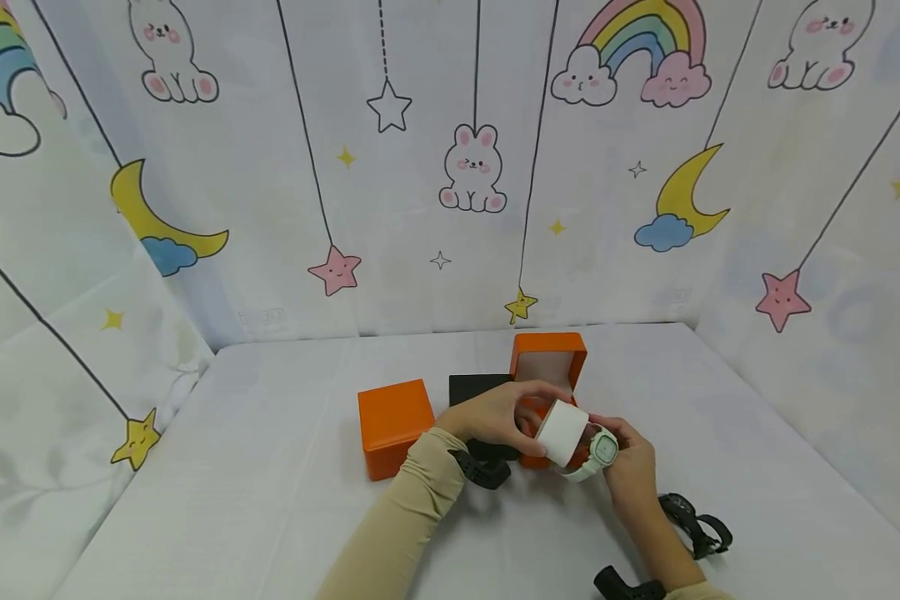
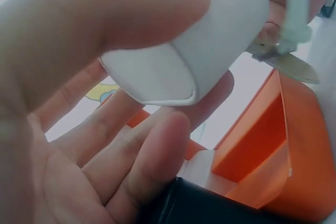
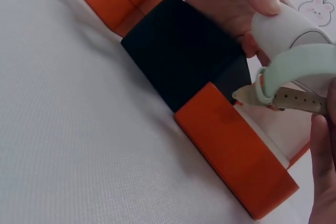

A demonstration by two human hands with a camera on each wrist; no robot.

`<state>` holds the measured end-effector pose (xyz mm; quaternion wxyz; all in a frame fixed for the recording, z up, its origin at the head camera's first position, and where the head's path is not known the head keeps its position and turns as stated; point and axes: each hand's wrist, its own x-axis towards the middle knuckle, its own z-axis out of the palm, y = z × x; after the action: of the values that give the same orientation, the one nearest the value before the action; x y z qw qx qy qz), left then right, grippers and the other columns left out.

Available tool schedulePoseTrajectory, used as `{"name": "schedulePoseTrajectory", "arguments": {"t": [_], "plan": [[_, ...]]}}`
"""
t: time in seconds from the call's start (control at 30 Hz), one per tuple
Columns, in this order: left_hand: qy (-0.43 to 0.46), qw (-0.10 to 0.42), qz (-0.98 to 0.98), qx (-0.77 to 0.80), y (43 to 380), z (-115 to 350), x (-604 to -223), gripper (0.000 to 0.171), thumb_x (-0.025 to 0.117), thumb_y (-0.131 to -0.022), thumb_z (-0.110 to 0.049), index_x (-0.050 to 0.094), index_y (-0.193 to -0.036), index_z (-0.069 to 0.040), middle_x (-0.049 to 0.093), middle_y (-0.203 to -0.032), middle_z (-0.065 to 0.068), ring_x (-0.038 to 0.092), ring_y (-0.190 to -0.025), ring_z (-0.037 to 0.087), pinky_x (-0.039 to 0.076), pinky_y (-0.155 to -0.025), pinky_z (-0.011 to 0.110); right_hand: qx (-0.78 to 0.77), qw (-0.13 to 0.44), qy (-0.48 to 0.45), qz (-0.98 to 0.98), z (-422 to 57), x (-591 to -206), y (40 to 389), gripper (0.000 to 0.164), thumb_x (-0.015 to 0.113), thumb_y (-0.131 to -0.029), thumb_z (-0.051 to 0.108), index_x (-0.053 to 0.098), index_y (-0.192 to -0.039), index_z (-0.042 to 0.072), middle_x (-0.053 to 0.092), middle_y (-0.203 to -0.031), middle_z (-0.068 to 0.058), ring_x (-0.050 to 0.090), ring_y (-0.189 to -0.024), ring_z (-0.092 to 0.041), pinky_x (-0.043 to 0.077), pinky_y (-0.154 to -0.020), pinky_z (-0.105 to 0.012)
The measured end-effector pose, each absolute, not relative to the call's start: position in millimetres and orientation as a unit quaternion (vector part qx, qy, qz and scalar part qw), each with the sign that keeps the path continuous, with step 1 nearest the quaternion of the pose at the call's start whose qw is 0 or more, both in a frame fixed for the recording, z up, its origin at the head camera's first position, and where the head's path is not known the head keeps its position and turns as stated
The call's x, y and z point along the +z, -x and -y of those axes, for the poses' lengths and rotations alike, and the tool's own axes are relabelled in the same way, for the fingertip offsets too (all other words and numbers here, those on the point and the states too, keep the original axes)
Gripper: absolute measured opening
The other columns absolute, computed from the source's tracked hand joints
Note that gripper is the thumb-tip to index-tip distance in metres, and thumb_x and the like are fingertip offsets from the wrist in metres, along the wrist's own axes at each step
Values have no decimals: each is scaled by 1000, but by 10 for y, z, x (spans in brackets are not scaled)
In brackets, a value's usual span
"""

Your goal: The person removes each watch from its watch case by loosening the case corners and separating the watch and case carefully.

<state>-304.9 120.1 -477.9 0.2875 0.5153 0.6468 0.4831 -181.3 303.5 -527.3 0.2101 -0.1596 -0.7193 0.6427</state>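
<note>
My left hand (image 1: 495, 414) holds a white watch cushion (image 1: 562, 433) between thumb and fingers, its flat end facing the palm in the left wrist view. At the cushion's other end, my right hand (image 1: 636, 471) grips a watch with a pale mint band (image 1: 603, 450). A tan strap with punched holes (image 3: 300, 100) also hangs from the right fingers, crossing under the mint band in the right wrist view. Below both hands stands an orange watch box (image 3: 236, 150) with its lid up, its light lining showing. The hands hide part of this box in the head view.
Left of the open box stands a black box (image 3: 176, 51), partly behind the left hand. A closed orange box (image 1: 396, 417) sits further left. On the white cloth by the right forearm lies a black watch (image 1: 693, 523). A patterned curtain (image 1: 420, 192) rises behind the table.
</note>
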Motion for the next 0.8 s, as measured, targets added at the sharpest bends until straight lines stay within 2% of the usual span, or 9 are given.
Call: {"name": "schedulePoseTrajectory", "arguments": {"t": [0.17, 0.3, 0.47, 0.57, 0.7, 0.8], "plan": [[-518, 271, -657, 476, 3042, -1217, -4771, 72, 78, -75, -2, 43, -137, -11, 50, -132, 5, 65, -82, 11, 56, -77, 27, 628, 232, 181, 720, -3024, -5258, 1824, 26, 70, -86, 14, 67, -107, -1, 64, -81, 19, 57, -80, -1, 49, -62, -15], [-514, 238, -685, 458, 3022, -1221, -4758, 70, 78, -76, -8, 40, -134, -12, 49, -129, 5, 64, -87, 8, 55, -79, 23, 632, 216, 185, 721, -3042, -5241, 1820, 32, 71, -85, 20, 67, -109, 0, 64, -84, 17, 58, -83, -2, 49, -65, -15], [-514, 133, -751, 392, 2994, -1292, -4754, 70, 82, -73, -21, 39, -128, -14, 50, -122, 3, 57, -96, 6, 51, -82, 17, 613, 167, 193, 748, -3119, -5206, 1793, 44, 69, -86, 35, 65, -117, 4, 62, -89, 21, 55, -93, 1, 48, -73, -14], [-503, 61, -797, 330, 2971, -1332, -4749, 69, 82, -73, -32, 41, -126, -14, 52, -118, 0, 54, -97, 8, 48, -83, 16, 613, 151, 202, 748, -3156, -5164, 1788, 48, 70, -85, 38, 64, -119, 5, 62, -89, 23, 54, -91, 0, 47, -72, -16], [-474, -31, -853, 217, 2937, -1386, -4776, 68, 78, -72, -48, 46, -122, -16, 56, -115, -4, 52, -100, 7, 42, -91, 26, 633, 149, 213, 729, -3194, -5122, 1779, 49, 72, -84, 35, 63, -120, 3, 63, -87, 22, 55, -84, -2, 48, -67, -19], [-454, -66, -875, 155, 2908, -1430, -4816, 68, 76, -70, -57, 48, -119, -19, 59, -113, -5, 52, -104, 8, 36, -94, 36, 642, 150, 217, 720, -3213, -5106, 1776, 48, 73, -83, 34, 63, -120, 3, 65, -87, 21, 56, -81, -3, 49, -66, -19]]}}
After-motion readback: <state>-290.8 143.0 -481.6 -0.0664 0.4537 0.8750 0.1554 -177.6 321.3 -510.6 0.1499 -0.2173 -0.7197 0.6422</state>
